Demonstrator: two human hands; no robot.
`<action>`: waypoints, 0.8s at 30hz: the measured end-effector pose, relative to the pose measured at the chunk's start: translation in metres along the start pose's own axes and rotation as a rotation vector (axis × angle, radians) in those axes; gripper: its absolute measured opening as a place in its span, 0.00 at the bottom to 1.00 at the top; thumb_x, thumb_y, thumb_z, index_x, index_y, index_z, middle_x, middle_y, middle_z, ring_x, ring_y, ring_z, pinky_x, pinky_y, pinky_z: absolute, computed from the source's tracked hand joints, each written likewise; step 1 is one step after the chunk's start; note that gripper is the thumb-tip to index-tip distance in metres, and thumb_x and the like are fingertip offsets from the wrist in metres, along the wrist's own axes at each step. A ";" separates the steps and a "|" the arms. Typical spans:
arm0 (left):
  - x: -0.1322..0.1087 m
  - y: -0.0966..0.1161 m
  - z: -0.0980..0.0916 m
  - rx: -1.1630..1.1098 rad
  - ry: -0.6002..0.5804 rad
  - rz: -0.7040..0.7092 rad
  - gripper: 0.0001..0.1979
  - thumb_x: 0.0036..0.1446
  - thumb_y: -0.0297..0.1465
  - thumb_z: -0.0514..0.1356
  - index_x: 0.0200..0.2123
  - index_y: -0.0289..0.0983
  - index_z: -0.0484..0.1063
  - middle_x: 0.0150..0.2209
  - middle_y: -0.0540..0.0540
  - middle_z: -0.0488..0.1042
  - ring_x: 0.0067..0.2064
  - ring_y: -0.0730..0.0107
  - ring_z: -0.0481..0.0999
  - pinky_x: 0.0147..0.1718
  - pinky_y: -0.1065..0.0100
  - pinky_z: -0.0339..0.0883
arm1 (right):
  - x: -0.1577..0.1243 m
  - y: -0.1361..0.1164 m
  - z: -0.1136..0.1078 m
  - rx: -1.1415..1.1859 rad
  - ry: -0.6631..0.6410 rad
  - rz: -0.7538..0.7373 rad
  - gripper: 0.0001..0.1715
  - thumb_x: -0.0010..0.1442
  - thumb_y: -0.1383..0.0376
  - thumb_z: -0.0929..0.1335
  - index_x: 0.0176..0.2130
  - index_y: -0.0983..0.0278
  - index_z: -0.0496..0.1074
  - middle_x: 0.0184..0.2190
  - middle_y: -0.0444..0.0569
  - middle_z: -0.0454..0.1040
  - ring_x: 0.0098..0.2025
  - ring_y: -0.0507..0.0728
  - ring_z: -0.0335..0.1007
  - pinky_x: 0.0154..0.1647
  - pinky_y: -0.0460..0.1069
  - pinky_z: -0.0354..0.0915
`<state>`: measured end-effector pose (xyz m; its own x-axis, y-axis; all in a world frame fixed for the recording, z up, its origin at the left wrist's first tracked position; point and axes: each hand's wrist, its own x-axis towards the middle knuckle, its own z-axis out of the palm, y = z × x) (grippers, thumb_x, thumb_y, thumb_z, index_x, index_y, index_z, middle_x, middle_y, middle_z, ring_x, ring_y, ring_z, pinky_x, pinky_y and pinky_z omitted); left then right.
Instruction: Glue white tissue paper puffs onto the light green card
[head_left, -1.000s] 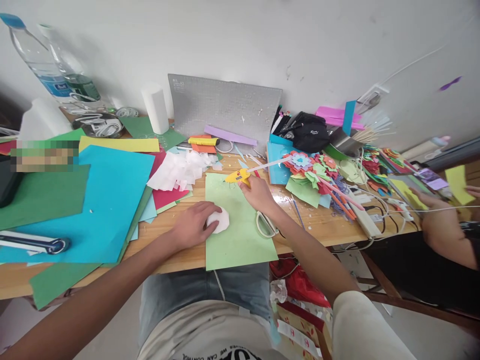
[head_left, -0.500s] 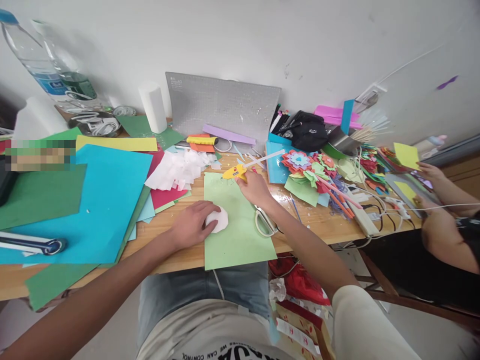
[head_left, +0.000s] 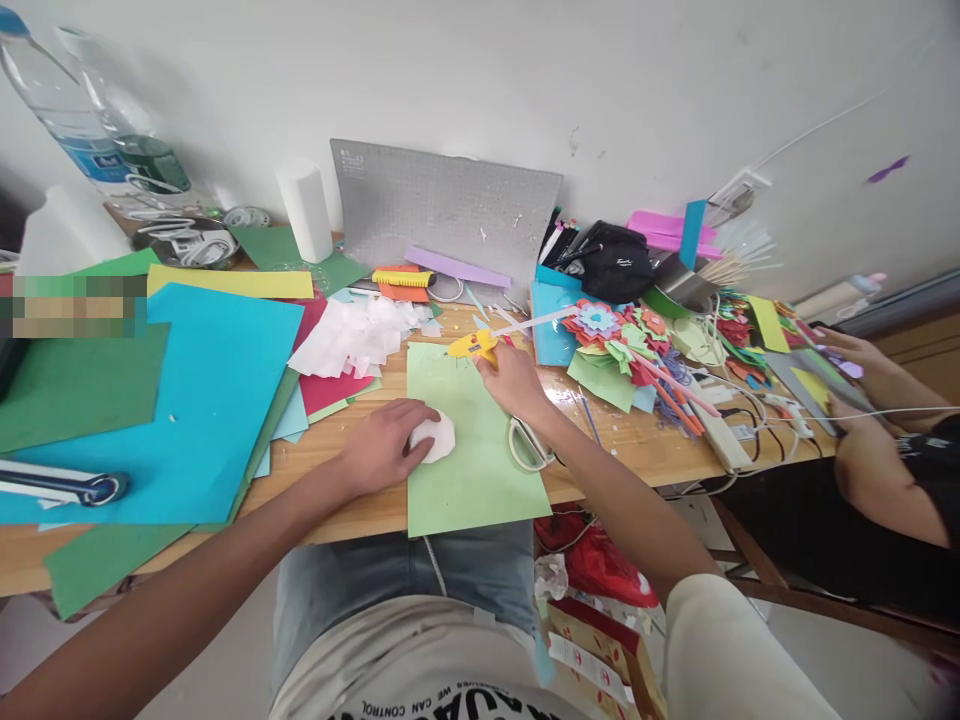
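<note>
My left hand rests at the left edge of a light green paper sheet. Its thumb and fingers hold a white, many-sided paper piece, partly covered by the hand. A yellow glue gun is gripped in my right hand, above the far end of the green sheet. Its nozzle points left, and a long, pale glue stick sticks out of its back. Under my right forearm lie scissors with pale handles.
White paper pieces are heaped left of the green sheet, beside large blue paper and a stapler. Layered paper flowers and a power strip lie to the right. A co-worker's hands are at far right.
My hands keep nearly the same places, and the view has shifted slightly. At far right, the co-worker's yellow paper has moved left and down, away from the raised hand.
</note>
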<state>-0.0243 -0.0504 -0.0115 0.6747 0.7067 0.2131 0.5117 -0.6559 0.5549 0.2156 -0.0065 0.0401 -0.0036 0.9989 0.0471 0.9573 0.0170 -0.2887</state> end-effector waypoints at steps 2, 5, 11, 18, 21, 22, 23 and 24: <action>0.000 0.000 0.000 0.003 -0.001 -0.001 0.14 0.63 0.34 0.53 0.50 0.39 0.69 0.51 0.43 0.75 0.52 0.55 0.75 0.50 0.56 0.68 | 0.003 0.002 0.001 0.048 0.019 -0.001 0.17 0.65 0.59 0.62 0.42 0.66 0.75 0.37 0.53 0.80 0.40 0.60 0.74 0.39 0.50 0.60; 0.000 0.001 -0.001 0.004 -0.009 -0.004 0.14 0.63 0.34 0.53 0.50 0.39 0.69 0.51 0.42 0.75 0.51 0.55 0.75 0.51 0.56 0.68 | 0.008 0.003 0.003 0.085 0.003 -0.004 0.16 0.65 0.60 0.63 0.40 0.66 0.76 0.37 0.52 0.80 0.39 0.59 0.74 0.39 0.49 0.61; 0.001 0.002 -0.002 0.005 -0.008 0.002 0.14 0.63 0.34 0.54 0.50 0.39 0.70 0.51 0.42 0.75 0.51 0.55 0.75 0.50 0.57 0.68 | 0.011 -0.001 0.011 0.005 0.018 0.015 0.17 0.66 0.59 0.62 0.42 0.68 0.74 0.38 0.55 0.79 0.39 0.59 0.74 0.37 0.48 0.59; 0.000 0.000 -0.001 0.002 -0.011 -0.004 0.14 0.63 0.34 0.54 0.50 0.39 0.70 0.51 0.43 0.75 0.52 0.55 0.75 0.51 0.57 0.68 | 0.007 -0.004 0.007 0.005 0.026 0.018 0.16 0.66 0.59 0.62 0.43 0.67 0.75 0.38 0.55 0.79 0.40 0.60 0.74 0.37 0.49 0.60; 0.000 -0.001 0.000 -0.001 -0.005 0.000 0.14 0.62 0.33 0.54 0.50 0.40 0.70 0.51 0.43 0.75 0.51 0.55 0.75 0.50 0.57 0.68 | 0.005 -0.002 0.004 0.068 0.010 0.010 0.14 0.65 0.61 0.63 0.41 0.66 0.75 0.38 0.53 0.80 0.39 0.59 0.74 0.38 0.49 0.60; 0.000 -0.001 0.000 -0.001 -0.003 0.001 0.14 0.62 0.33 0.54 0.50 0.40 0.70 0.51 0.43 0.75 0.51 0.55 0.75 0.50 0.56 0.68 | 0.004 -0.001 0.004 0.080 0.007 0.009 0.14 0.65 0.62 0.63 0.40 0.66 0.76 0.37 0.53 0.80 0.38 0.59 0.74 0.38 0.49 0.60; 0.000 -0.001 0.000 -0.001 -0.002 0.001 0.14 0.62 0.33 0.54 0.50 0.40 0.70 0.51 0.43 0.75 0.51 0.55 0.75 0.50 0.56 0.68 | 0.002 0.000 0.004 0.083 0.007 0.012 0.14 0.65 0.61 0.63 0.39 0.66 0.75 0.37 0.53 0.80 0.37 0.59 0.74 0.38 0.49 0.60; 0.000 0.000 0.000 -0.001 -0.001 0.001 0.14 0.62 0.34 0.54 0.50 0.39 0.70 0.51 0.43 0.75 0.51 0.55 0.75 0.50 0.56 0.68 | 0.001 0.000 0.005 0.077 0.005 0.018 0.15 0.65 0.61 0.63 0.39 0.66 0.75 0.36 0.53 0.80 0.37 0.59 0.74 0.38 0.50 0.60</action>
<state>-0.0243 -0.0502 -0.0118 0.6757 0.7060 0.2123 0.5109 -0.6560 0.5555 0.2143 -0.0052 0.0355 0.0156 0.9988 0.0462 0.9321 0.0022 -0.3621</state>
